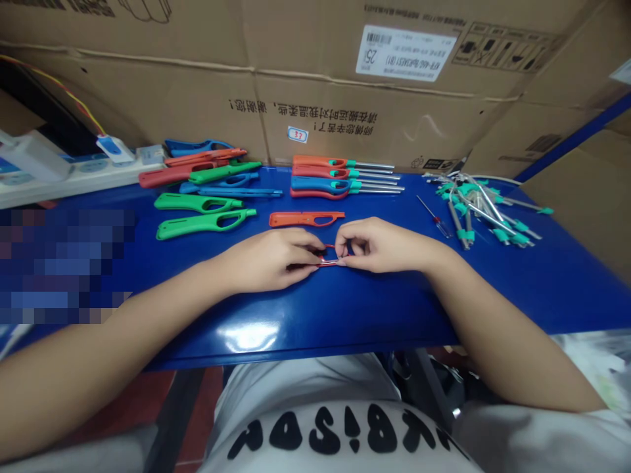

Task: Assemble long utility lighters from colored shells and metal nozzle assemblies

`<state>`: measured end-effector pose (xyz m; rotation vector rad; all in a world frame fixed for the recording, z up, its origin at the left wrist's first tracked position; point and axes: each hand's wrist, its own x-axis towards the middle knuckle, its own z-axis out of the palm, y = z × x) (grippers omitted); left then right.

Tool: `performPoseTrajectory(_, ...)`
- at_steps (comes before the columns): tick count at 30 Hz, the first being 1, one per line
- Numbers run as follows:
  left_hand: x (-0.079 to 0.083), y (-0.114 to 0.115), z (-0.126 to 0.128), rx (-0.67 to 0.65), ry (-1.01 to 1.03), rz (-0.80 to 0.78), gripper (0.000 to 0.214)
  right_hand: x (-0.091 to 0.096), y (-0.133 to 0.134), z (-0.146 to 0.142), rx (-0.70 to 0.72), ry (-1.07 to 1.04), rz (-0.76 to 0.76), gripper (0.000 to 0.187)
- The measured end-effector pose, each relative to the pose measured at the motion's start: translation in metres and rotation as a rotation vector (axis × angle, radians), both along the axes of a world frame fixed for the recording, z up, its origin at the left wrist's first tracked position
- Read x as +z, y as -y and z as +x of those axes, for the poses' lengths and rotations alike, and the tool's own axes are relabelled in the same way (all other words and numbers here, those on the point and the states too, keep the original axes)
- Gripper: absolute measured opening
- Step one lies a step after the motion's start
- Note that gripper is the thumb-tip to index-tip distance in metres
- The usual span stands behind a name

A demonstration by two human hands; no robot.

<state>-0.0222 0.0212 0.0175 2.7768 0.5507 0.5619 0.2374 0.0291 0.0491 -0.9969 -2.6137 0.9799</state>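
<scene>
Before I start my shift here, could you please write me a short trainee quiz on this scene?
1. Multiple choice: what colour is the lone handle piece lying just beyond the hands?
A) green
B) orange
C) blue

2. True or false: the left hand and the right hand are both at the same small red piece.

3. Fill the gap: seen from the person's seat, the loose pile of metal rods with teal parts lies toward the ____ end of the blue table.

Key: 1. B; 2. true; 3. right.
</scene>
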Motion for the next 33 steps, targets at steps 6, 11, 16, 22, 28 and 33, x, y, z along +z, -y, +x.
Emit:
performPoseTrajectory(6,0.0,-0.002,0.001,0.021,0.076,-0.096,0.022,0.001,-0.001,0.0,-0.024,0.009,-0.023,0.009)
performPoseTrajectory(11,0.002,-0.002,0.0,-0.028,0.047,-0.018,0.022,0.001,0.0,0.002,0.061,-0.023,-0.05,0.004)
performPoseTrajectory(16,0.004,0.001,0.0,-0.038,-0.052,0.15,0.025,0.0,0.0,0.001,0.128,-0.072,-0.003,0.011)
performPoseTrajectory(22,0.007,0.008,0.004,-0.015,-0.141,0.313,0.028,-0.005,-0.002,-0.002,0.121,-0.042,0.086,0.03)
performPoseTrajectory(28,0.008,0.008,0.005,-0.028,-0.182,0.334,0.029,-0.006,-0.002,-0.003,0.058,-0.008,0.076,0.004)
performPoseTrajectory(33,0.008,0.008,0.004,-0.039,-0.17,0.332,0.029,-0.006,-0.003,-0.001,0.044,0.01,0.073,0.006)
